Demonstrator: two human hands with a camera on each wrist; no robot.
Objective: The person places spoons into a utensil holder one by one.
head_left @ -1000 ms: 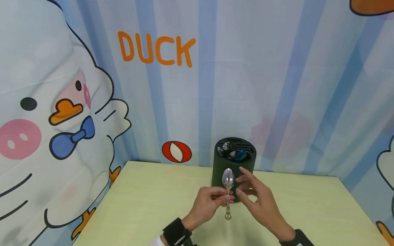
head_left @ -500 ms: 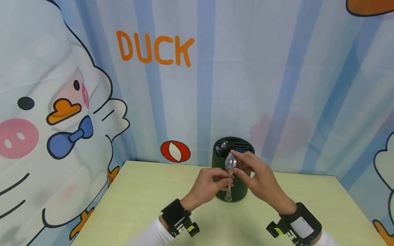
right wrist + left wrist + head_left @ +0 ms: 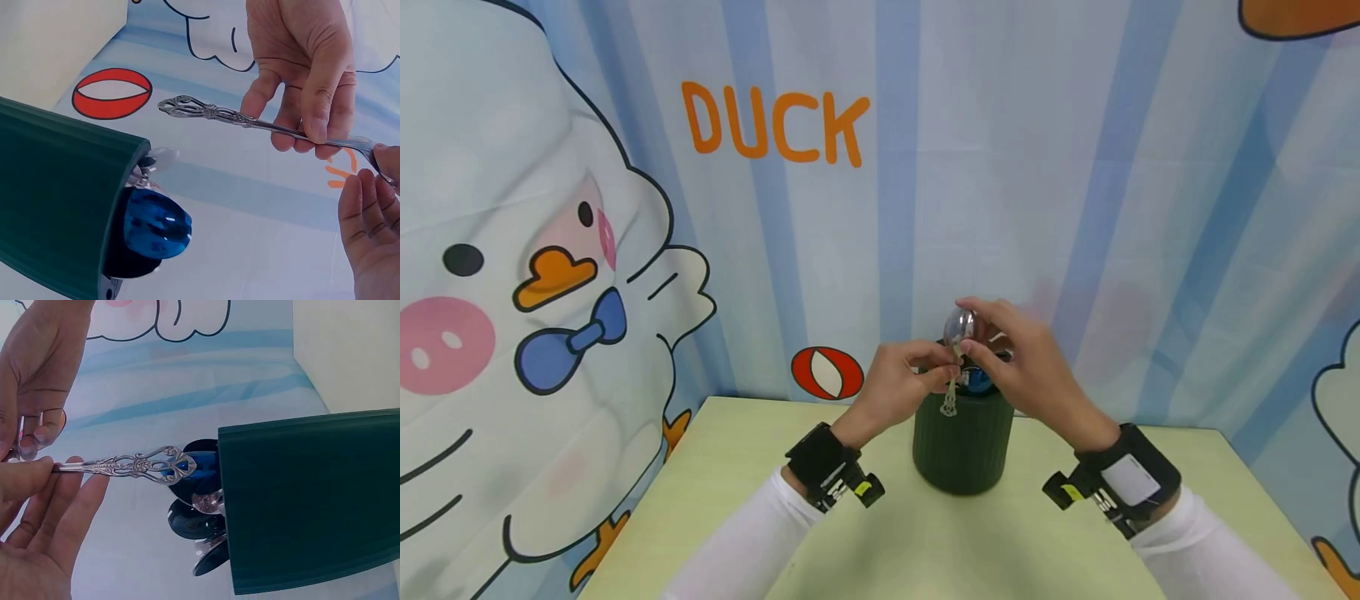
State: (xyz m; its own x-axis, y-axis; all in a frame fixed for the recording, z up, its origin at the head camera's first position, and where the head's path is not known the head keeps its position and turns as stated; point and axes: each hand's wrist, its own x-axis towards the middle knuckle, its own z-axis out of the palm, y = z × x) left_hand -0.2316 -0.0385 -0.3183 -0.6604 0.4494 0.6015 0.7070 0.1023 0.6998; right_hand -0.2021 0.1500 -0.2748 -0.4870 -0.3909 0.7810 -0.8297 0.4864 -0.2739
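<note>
A silver spoon (image 3: 959, 328) with an openwork handle is held upright, bowl upward, above a dark green ribbed utensil holder (image 3: 961, 454). My left hand (image 3: 901, 379) pinches its handle between thumb and fingers. At the bowl, my right hand (image 3: 1028, 362) grips with fingertips and thumb. The patterned handle end (image 3: 140, 465) points down toward the holder's opening in the left wrist view. Out of that opening stick a shiny blue rounded utensil head (image 3: 157, 223) and several dark and silver ones; their stems are hidden inside.
The holder stands on a pale yellow table (image 3: 835, 533) near its back edge. Behind it hangs a blue-striped curtain (image 3: 970, 183) printed with a duck. Each forearm wears a black wrist mount (image 3: 826, 467) with a small camera.
Both hands have risen and moved forward with the spoon, from in front of the holder to over its top. The right hand, earlier apart from the spoon, now holds its bowl.
</note>
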